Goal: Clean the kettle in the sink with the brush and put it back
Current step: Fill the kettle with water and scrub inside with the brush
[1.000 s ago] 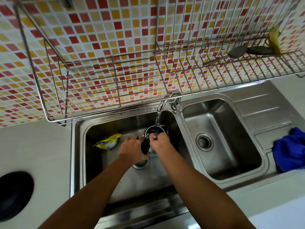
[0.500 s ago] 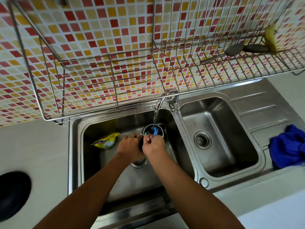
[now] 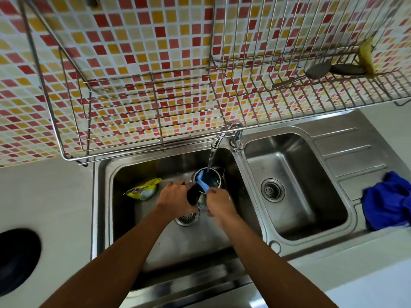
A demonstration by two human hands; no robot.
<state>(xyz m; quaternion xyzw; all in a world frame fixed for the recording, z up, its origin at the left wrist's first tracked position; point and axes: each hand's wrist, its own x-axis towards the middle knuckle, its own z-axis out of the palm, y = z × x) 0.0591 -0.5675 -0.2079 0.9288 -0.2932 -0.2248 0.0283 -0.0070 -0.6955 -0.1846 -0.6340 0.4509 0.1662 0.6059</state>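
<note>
A steel kettle [image 3: 215, 177] with a black handle stands upright in the left sink basin [image 3: 155, 236], its open top under the running tap [image 3: 223, 135]. My left hand [image 3: 175, 198] grips the black handle on the kettle's left side. My right hand [image 3: 219, 202] holds a blue brush [image 3: 202, 182] whose head reaches into the kettle's mouth. Water streams from the tap straight into the kettle. The brush handle is mostly hidden by my fingers.
A yellow packet [image 3: 143, 189] lies in the left basin's far left corner. The right basin [image 3: 295, 192] has a drain strainer. A blue cloth [image 3: 388, 200] sits on the draining board. A wire dish rack [image 3: 200, 96] hangs over the sink's far edge. A black round object [image 3: 15, 258] lies at left.
The blue brush has risen and now shows at the kettle's mouth; my right hand has shifted slightly toward me. The water keeps running.
</note>
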